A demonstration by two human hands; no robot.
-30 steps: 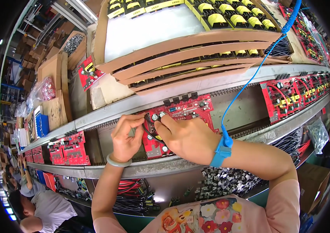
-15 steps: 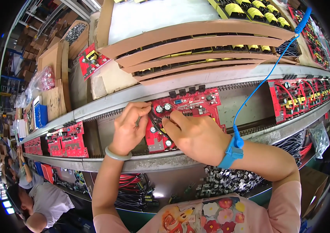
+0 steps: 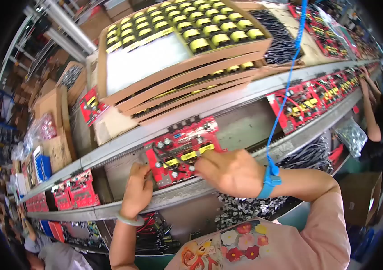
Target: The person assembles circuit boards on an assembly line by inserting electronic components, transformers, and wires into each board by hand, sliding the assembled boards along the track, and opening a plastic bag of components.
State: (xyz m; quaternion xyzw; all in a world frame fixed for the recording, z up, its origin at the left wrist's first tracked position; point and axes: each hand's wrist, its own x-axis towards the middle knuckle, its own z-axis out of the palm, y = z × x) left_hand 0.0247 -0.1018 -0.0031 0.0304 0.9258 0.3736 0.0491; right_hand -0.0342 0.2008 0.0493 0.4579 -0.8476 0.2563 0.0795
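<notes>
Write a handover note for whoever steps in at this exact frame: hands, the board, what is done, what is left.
Left hand: fingers on the lower left corner of the red circuit board, steadying it.
Right hand: on the board's lower right edge, fingertips on its components; blue wrist strap with a coiled cord running up.
The board sits between the conveyor rails, already carrying capacitors and yellow parts.
Trays of yellow components on the shelf above.
Left: whether a part is pinched cannot be seen; check seating.
</notes>
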